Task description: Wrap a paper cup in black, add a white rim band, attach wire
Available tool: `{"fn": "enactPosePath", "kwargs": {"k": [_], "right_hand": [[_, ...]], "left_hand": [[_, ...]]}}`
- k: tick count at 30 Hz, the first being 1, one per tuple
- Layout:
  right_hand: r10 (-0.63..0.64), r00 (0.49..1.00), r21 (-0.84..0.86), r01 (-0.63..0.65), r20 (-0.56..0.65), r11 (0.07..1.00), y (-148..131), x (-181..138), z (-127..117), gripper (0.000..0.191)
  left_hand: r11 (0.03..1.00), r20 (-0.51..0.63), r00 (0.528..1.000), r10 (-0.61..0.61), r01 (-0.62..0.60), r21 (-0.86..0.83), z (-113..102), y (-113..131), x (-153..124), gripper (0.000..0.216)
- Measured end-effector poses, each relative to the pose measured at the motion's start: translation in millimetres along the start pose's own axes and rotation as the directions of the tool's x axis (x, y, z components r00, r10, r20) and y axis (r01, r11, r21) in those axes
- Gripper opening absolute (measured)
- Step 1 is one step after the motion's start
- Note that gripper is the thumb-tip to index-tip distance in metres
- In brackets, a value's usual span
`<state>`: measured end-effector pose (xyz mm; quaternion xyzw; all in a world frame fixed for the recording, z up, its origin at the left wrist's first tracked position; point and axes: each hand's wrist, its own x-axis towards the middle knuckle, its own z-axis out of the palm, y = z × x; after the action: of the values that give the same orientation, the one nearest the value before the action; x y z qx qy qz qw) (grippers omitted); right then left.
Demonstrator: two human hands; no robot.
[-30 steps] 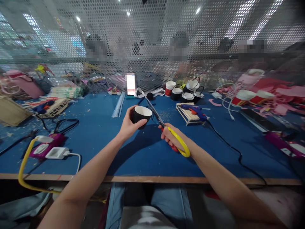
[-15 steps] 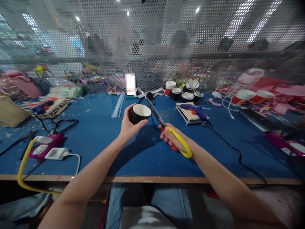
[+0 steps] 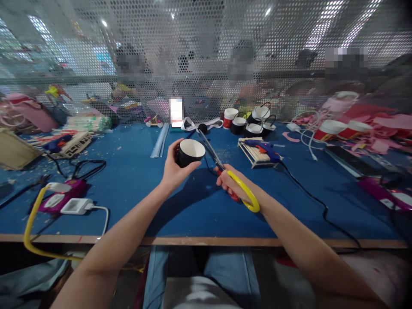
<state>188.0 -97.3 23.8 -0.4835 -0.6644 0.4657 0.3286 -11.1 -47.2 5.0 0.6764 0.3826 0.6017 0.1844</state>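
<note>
A paper cup [image 3: 188, 159] with a black outside and white inside is tilted in my left hand [image 3: 174, 171], thumb across its near side and fingers round the left. My right hand [image 3: 227, 179] is closed on large scissors [image 3: 246, 192] with a yellow and a red handle loop. The blades point up and away, just right of the cup and apart from it. A thin black strip or cord [image 3: 207, 161] curves between cup and scissors; where it ends is hidden. Past the blade tips lie a round black piece [image 3: 202, 128] and white ribbon [image 3: 214, 124].
Black cups with wire handles [image 3: 254, 128] stand at the back beside a red cup [image 3: 230, 118]. A glue gun [image 3: 262, 148] rests on a small wooden rack, its cord running right. Glue sticks [image 3: 158, 143] lie near a lit phone [image 3: 176, 113]. A purple power strip [image 3: 64, 197] is left.
Almost nothing differs. Both hands hold the cup and scissors in nearly the same place, the cup only slightly shifted up and right.
</note>
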Motion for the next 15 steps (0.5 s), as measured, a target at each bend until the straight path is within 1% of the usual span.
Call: {"fn": "enactPosePath", "kwargs": {"k": [7, 12, 15], "right_hand": [[0.002, 0.998, -0.08, -0.007, -0.061, 0.997, -0.8, 1.0, 3.3, 0.063], [0.045, 0.997, -0.069, -0.05, -0.07, 0.996, -2.8, 0.9, 4.2, 0.055], [0.1, 0.993, -0.032, -0.102, -0.067, 0.994, -3.8, -1.2, 5.0, 0.051]], "left_hand": [[1.0, -0.004, 1.0, 0.019, -0.019, -0.009, -0.1, 4.2, -0.6, 0.07], [1.0, -0.008, 1.0, 0.021, -0.021, -0.007, -0.3, 4.4, -1.3, 0.07], [1.0, -0.002, 1.0, 0.014, -0.014, 0.001, -0.2, 4.4, -1.5, 0.07]]}}
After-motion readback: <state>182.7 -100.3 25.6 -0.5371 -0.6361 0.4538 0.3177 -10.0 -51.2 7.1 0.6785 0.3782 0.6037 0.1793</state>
